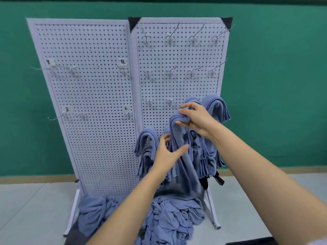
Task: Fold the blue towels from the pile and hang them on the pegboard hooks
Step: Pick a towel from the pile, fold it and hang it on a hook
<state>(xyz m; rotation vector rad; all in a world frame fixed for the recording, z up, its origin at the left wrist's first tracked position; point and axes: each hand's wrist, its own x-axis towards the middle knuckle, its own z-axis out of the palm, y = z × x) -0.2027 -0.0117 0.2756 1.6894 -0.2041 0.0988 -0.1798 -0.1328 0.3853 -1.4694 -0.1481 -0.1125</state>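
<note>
My right hand [196, 119] grips the folded top of a blue towel [184, 156] that hangs down in front of the right pegboard panel [178, 82]. My left hand [168, 152] reaches up beside it, fingers spread and touching the towel's hanging side. Folded blue towels hang on hooks around it: one at the lower left [146, 149], one at the upper right [216, 106], more behind my right wrist [200, 152]. A crumpled pile of blue towels [166, 216] lies on the floor at the board's foot.
The left pegboard panel [88, 103] carries a few bare hooks and small labels. Several empty hooks [170, 37] sit in rows on the right panel's upper part. A green wall stands behind; grey floor tiles [31, 209] spread to both sides.
</note>
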